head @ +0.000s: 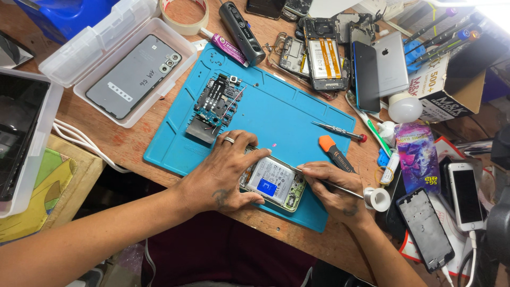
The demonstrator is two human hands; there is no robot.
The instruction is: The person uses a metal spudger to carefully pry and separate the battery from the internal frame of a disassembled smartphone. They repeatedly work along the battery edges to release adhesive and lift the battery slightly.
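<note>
Rubbery blue mat (276, 114) underlies left hand (223, 172) gripping glossy opened phone (273, 182), right hand (332, 191) pinching slim metal tool (340, 187).

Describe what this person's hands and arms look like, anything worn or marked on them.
Both forearms are bare, with no sleeves, gloves or watch in view. The left hand wears a silver-coloured ring on one finger and has a small dark tattoo-like mark on its back near the wrist. The right hand shows no ring, but has a dark mark near the wrist too.

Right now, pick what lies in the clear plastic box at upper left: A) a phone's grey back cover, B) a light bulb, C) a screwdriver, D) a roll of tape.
A: the clear plastic box holds a grey back cover with camera cutouts, nothing else.
</note>
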